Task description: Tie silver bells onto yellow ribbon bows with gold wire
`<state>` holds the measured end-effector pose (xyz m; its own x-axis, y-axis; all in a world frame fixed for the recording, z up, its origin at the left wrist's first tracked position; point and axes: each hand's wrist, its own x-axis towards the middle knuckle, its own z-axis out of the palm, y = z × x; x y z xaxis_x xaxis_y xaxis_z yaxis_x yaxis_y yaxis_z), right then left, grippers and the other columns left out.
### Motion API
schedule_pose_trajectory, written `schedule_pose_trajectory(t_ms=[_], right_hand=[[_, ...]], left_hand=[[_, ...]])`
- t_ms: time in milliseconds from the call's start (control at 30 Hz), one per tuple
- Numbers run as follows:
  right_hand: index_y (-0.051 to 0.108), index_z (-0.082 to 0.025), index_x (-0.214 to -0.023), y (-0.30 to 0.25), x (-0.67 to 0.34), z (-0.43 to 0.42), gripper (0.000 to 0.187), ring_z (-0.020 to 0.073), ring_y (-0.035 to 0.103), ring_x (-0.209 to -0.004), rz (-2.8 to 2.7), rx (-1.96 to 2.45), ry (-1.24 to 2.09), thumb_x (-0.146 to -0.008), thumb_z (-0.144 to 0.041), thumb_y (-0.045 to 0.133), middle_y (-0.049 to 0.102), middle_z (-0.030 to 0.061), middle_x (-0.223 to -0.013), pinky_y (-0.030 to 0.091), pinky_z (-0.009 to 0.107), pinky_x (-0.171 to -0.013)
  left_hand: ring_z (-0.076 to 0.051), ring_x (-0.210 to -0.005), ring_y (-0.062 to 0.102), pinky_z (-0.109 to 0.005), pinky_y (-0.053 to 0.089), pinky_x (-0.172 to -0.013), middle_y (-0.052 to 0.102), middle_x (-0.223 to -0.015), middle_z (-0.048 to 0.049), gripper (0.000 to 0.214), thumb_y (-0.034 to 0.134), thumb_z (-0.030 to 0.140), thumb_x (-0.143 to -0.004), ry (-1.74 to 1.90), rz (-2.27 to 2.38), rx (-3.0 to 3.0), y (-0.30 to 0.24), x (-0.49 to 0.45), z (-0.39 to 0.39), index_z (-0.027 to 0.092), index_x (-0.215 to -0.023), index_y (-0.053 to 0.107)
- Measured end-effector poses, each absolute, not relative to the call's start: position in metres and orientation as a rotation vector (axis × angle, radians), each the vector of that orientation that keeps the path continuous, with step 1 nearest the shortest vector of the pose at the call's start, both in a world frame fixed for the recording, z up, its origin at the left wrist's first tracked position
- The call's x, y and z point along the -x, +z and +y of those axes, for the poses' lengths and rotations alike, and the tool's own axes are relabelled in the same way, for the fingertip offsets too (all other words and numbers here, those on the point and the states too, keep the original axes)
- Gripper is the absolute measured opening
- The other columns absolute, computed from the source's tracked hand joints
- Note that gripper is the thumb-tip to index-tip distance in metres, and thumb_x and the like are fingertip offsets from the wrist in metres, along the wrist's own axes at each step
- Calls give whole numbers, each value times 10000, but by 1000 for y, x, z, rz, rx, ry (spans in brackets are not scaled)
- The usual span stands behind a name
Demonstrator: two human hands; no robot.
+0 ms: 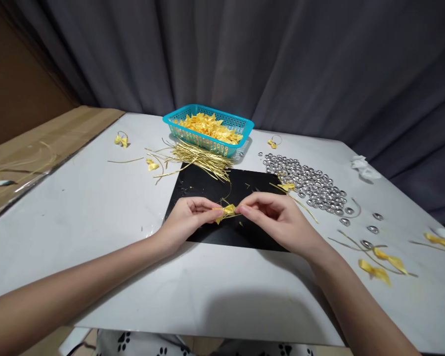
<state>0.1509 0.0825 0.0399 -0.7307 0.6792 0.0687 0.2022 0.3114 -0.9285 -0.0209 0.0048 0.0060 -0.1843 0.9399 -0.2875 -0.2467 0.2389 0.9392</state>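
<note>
Over a black mat (222, 236), a small yellow ribbon bow (229, 210) is pinched between my two hands. My left hand (193, 215) has thumb and fingers closed on the bow's left side. From the right, my right hand (278, 215) pinches at the bow's other end, where a thin gold wire tie runs; the fingertips hide whether it grips ribbon, wire or both. A loop of gold wire rises above the bow. Just behind the mat lies a bundle of gold wire ties (202, 157).
A teal basket (246, 129) full of yellow bows stands at the back. Silver heart-shaped beads (311, 183) lie in a heap to the right. Loose bows (374, 271) with wires are at the front right. Wire-looped bows (121, 140) sit farther back. Cardboard (59, 143) borders the left.
</note>
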Motion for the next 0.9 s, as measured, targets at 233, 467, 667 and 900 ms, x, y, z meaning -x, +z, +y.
schedule_pose_trajectory(t_ms=[233, 467, 667, 900], right_hand=[[651, -147, -782, 27, -147, 80, 225, 76, 374, -521, -2206, 905, 1276, -801, -364, 593, 484, -17, -579, 282, 218, -478], [620, -133, -782, 14, -138, 83, 239, 73, 318, -509, -2076, 998, 1379, -777, -370, 590, 354, -50, -553, 256, 223, -485], [596, -142, -753, 21, -140, 81, 218, 72, 284, -493, -2000, 1126, 1341, -750, -360, 590, 337, -50, -540, 207, 227, -463], [615, -152, -792, 20, -142, 61, 155, 80, 354, -502, -2246, 781, 955, -863, -245, 514, 397, -33, -551, 292, 227, -491]], left_hand=[[-102, -598, 589, -220, 429, -594, 721, -659, -14, 56, 749, 203, -644, 1038, 1311, -928, 5, 17, 3, 161, -678, 739], [-108, -549, 573, -226, 418, -554, 701, -612, -14, 48, 749, 197, -638, 1040, 1296, -962, 7, 17, 3, 160, -663, 732], [-119, -579, 600, -242, 458, -621, 705, -624, -34, 67, 765, 202, -642, 1149, 1290, -836, 8, 20, 4, 154, -672, 731], [-108, -645, 624, -210, 471, -665, 718, -673, -39, 115, 778, 232, -654, 1228, 1230, -691, 4, 23, 5, 144, -716, 736]])
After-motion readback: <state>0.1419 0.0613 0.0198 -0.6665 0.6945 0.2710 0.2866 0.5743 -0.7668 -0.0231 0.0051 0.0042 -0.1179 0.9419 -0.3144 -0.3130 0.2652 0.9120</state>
